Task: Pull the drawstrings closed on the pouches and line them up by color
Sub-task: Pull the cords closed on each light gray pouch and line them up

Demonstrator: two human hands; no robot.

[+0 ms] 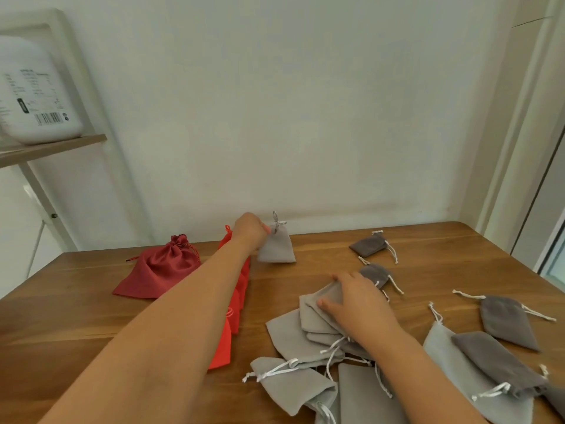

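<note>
My left hand (pixel 249 229) reaches to the far side of the table and holds a light grey pouch (pixel 276 247) by its cinched neck, next to the wall. My right hand (pixel 356 296) presses on a light grey pouch (pixel 324 304) atop a loose pile of light grey pouches (pixel 293 381). A dark red satin pouch (pixel 162 267) with a closed neck lies at the far left. Bright red pouches (pixel 235 304) run in a row partly hidden under my left forearm. Dark grey pouches (pixel 368 244) (pixel 506 319) lie scattered on the right.
The wooden table (pixel 76 316) ends against a white wall. A shelf (pixel 52 148) at the left carries a white container (pixel 33 96). A window frame (pixel 526 148) stands at the right.
</note>
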